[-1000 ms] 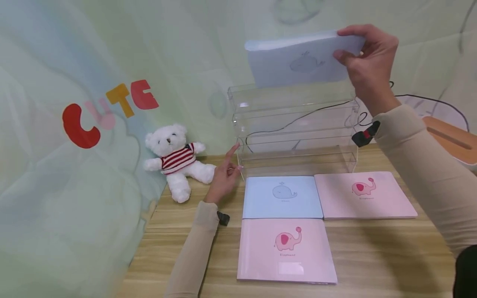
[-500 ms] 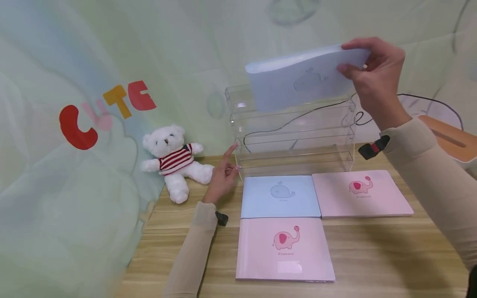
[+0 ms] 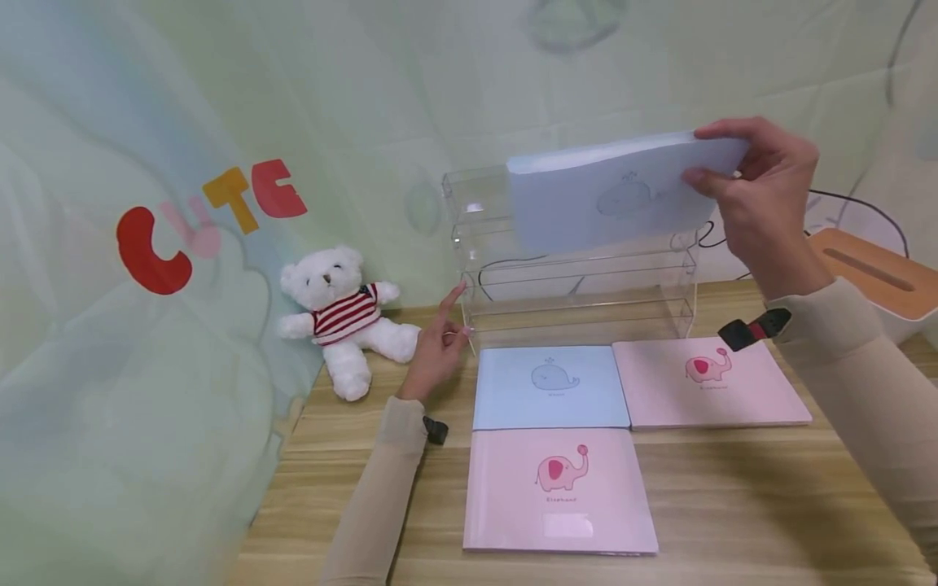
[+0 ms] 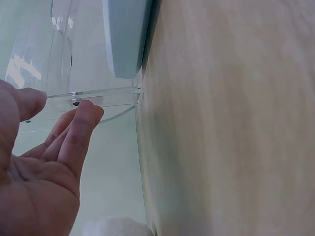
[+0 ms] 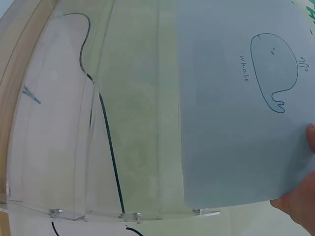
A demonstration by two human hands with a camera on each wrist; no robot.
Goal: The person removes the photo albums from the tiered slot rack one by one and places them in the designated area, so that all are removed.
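Note:
My right hand [image 3: 769, 191] pinches the right end of a pale blue book [image 3: 564, 207] with a whale drawn on its cover, thumb on the front. The book hangs slightly tilted before the upper tiers of a clear acrylic rack [image 3: 579, 313]; in the right wrist view its cover [image 5: 226, 147] overlaps the rack's tiers. My left hand [image 3: 436, 358] touches the rack's left side with its fingertips. In the left wrist view the thumb and fingers [image 4: 74, 142] lie right at the side panel. Below the rack lies another blue whale book [image 3: 513, 391], beside a pink elephant book [image 3: 747, 399].
A second pink elephant book [image 3: 506, 505] lies nearer on the wooden table [image 3: 733, 505]. A white teddy bear [image 3: 340, 313] in a striped shirt sits left of the rack. At the right stands a tissue box [image 3: 872, 268] with an orange-brown lid. A black cable [image 3: 513, 260] runs behind the rack.
My right hand has lowered the blue whale book from above the rack to in front of its upper tiers, lately shifting it a little right. My left hand stays at the rack's side.

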